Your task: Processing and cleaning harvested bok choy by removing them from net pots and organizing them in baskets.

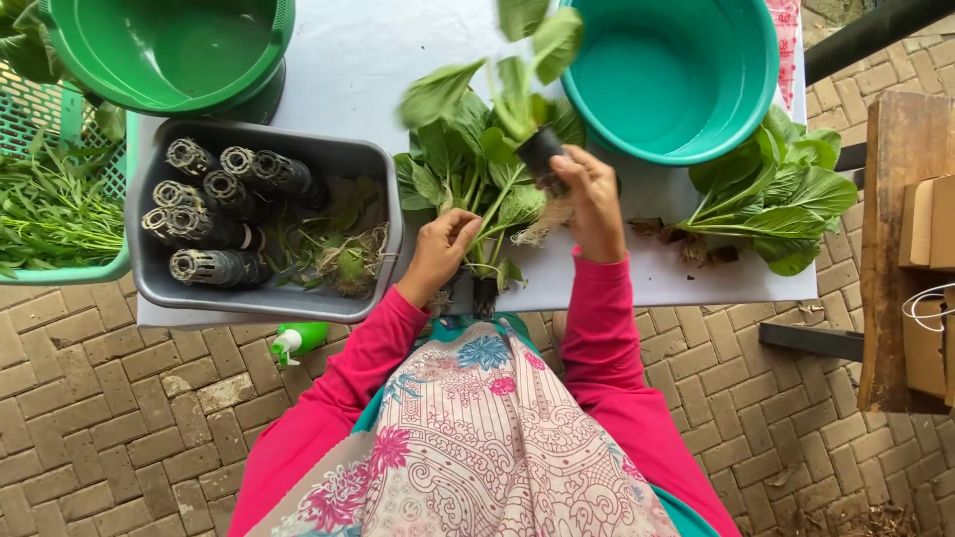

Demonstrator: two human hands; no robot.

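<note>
My right hand (589, 199) holds up a leafy green plant (517, 75) by its small black net pot (542, 154), with pale roots hanging below the pot. My left hand (443, 249) rests on a pile of the same leafy plants (468, 169) lying on the white table (348, 70), its fingers curled around their stems. Both arms wear pink sleeves.
A grey tub (378, 159) on the left holds several black net pots (214, 214) and root scraps. A green basin (174, 50) and a teal basin (667, 70) stand at the back. Cut greens (771, 199) lie right, a green basket (60, 199) far left, a spray bottle (298, 340) below.
</note>
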